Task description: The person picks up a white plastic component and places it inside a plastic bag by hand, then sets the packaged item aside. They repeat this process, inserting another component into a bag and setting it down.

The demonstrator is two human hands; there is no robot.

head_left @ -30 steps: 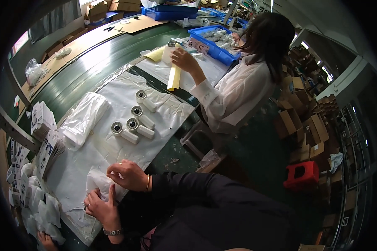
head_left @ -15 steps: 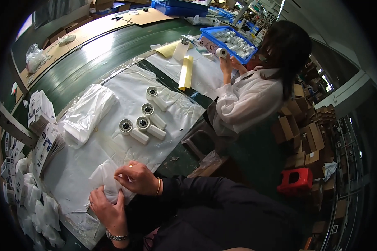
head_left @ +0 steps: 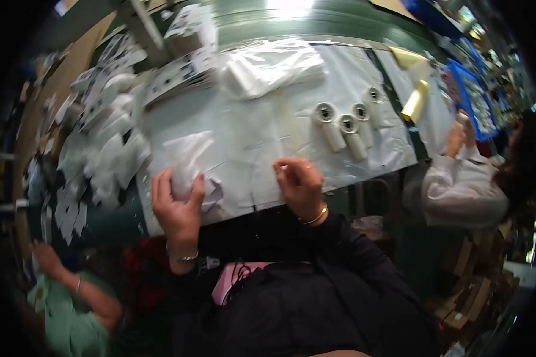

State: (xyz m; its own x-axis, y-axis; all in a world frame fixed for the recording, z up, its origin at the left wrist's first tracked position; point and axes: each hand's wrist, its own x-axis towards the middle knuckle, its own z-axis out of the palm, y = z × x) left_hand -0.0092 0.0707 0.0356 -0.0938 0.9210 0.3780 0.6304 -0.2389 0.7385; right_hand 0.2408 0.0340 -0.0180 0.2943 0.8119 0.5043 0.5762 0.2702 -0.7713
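My left hand (head_left: 178, 205) is closed round a white, translucent plastic bag (head_left: 189, 152) at the near left of the worktable; whatever is inside does not show clearly. To the right, my right hand (head_left: 302, 187) is held apart from the bag over the sheet-covered surface. Its thumb and fingers are pinched together, and blur hides what they hold, if anything. Beyond it lie several white handheld devices (head_left: 349, 125) with round, dark-centred heads and thick handles. A stack of flat clear plastic bags (head_left: 274, 62) rests at the far middle of the table.
Printed white cartons (head_left: 181, 74) are stacked at the far left, beside a heap of filled white bags (head_left: 110, 137). A co-worker in a white blouse (head_left: 461, 190) sits at the right by a blue crate (head_left: 471, 98). Another person in green (head_left: 77, 315) is at the lower left.
The head view has swung left, bringing the bag heap and the person in green into sight. My right hand has come away from the bag to the right; my left keeps hold of it.
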